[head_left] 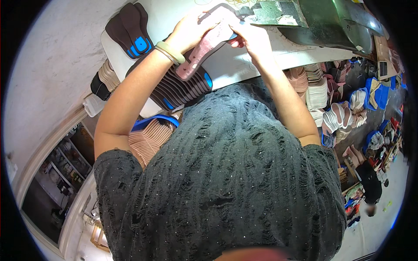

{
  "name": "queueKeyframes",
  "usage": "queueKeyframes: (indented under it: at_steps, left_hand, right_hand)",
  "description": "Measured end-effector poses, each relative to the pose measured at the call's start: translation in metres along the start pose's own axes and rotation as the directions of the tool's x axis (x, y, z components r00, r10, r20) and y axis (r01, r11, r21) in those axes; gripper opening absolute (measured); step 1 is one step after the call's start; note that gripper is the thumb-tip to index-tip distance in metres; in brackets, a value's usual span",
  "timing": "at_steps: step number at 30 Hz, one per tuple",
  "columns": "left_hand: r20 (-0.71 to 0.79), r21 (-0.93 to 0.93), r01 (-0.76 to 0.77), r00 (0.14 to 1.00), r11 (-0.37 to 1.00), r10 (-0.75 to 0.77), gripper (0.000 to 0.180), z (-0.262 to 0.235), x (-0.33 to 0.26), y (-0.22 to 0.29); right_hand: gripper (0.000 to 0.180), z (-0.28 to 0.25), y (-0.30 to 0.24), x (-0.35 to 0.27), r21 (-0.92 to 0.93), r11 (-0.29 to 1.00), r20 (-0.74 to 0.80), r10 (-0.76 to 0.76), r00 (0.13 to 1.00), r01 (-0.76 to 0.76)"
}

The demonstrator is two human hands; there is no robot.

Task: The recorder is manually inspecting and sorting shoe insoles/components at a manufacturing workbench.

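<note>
A dark grey short-sleeved top, distressed and flecked with tiny sparkles, is worn. A pale green bangle is seen on the left wrist.

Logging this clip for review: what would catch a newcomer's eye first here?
At top centre, the left hand and right hand both grip a pinkish insole over a white worktable. Just below the left wrist lies a fanned stack of dark insoles with blue heel patches. At the right, heaps of pale insoles fill the floor.
</note>
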State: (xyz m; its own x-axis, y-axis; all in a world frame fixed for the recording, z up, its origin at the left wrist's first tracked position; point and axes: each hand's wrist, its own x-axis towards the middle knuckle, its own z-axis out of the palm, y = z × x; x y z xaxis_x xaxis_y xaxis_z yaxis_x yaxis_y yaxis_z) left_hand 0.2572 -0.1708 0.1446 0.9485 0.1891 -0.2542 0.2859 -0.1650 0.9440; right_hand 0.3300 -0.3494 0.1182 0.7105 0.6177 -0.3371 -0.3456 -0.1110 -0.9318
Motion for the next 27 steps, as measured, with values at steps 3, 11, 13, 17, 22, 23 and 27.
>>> queueKeyframes:
  at_steps: [3,11,13,17,22,23,27]
  left_hand:
    - [-0.072,0.053,0.016,0.997,0.998,-0.012,0.045,0.006,-0.003,-0.004]
    - [-0.119,0.023,-0.197,0.973,0.980,0.198,0.043,0.019,-0.001,-0.002]
    - [-0.153,0.022,-0.173,0.973,0.985,0.174,0.041,0.022,-0.004,0.003]
    - [-0.185,0.094,-0.153,0.968,0.984,0.168,0.041,0.025,-0.006,0.006]
    - [-0.245,0.164,-0.199,0.940,0.966,0.235,0.043,0.027,0.005,-0.005]
    - [-0.245,0.164,-0.199,0.940,0.966,0.236,0.043,0.027,0.005,-0.006]
    - [-0.351,-0.006,0.030,0.936,1.000,-0.031,0.044,0.026,0.006,-0.011]
  right_hand:
    - [0.024,-0.004,0.001,0.001,-0.043,0.999,-0.009,0.004,1.000,-0.004]
    - [0.030,-0.010,0.011,-0.011,-0.164,0.986,0.043,-0.013,0.999,0.020]
    - [0.029,-0.008,0.015,-0.016,-0.089,0.996,0.010,-0.003,1.000,0.004]
    - [0.028,0.002,0.005,-0.037,-0.135,0.982,0.055,0.143,0.988,-0.134]
    - [0.028,-0.008,0.028,-0.031,-0.188,0.982,0.031,0.011,0.999,-0.005]
    - [0.028,-0.008,0.027,-0.030,-0.188,0.982,0.031,0.011,0.999,-0.005]
    - [0.015,-0.007,0.029,-0.022,-0.012,0.996,-0.015,-0.087,0.996,0.087]
